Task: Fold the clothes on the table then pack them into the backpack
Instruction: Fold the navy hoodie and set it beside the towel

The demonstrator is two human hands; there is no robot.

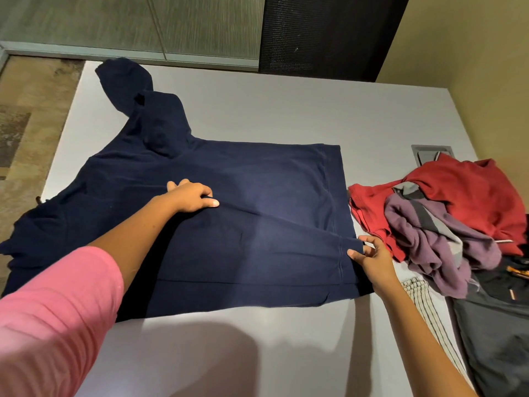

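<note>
Lying spread on the white table (286,110), the navy hoodie (229,181) is being held by both hands. Its sleeve cuff is being pinched by the right hand (372,259), while a fold of its middle is being gripped by the left hand (191,196); the backpack (498,325) is lying at the right edge.

Navy sweatshirt (234,196): left part runs off picture's left edge, one patch hidden under left forearm. Backpack (498,325): cut by right and bottom edges, top covered by purple garment (429,242). Striped cloth (429,310): mostly hidden behind right forearm and backpack. Grey hatch (429,151) in table: partly buried under red garment (469,190).
</note>
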